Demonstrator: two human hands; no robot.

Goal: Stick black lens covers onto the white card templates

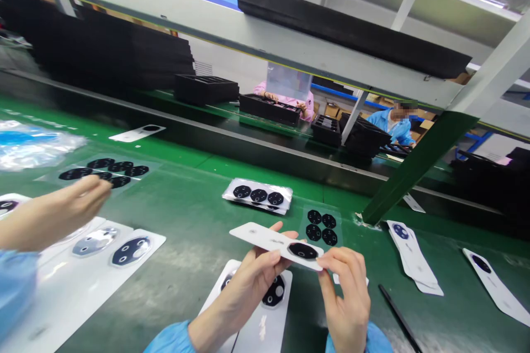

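On the matte green conveyor belt (199, 215), we hold a flat white plastic back panel (265, 238) carrying a glossy black oval lens insert (303, 251), above the belt. Our left hand (252, 278) clasps its middle from below; our right hand (345, 292) pinches the lens end. A clear film sheet (321, 226) bearing four black octagonal discs lies just beyond.

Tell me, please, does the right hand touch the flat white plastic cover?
Touching: head view shows the right hand pinching the flat white plastic cover at its black oval.

The white back cover (265, 239), black oval window (302, 251) at one end, is held nearly level.
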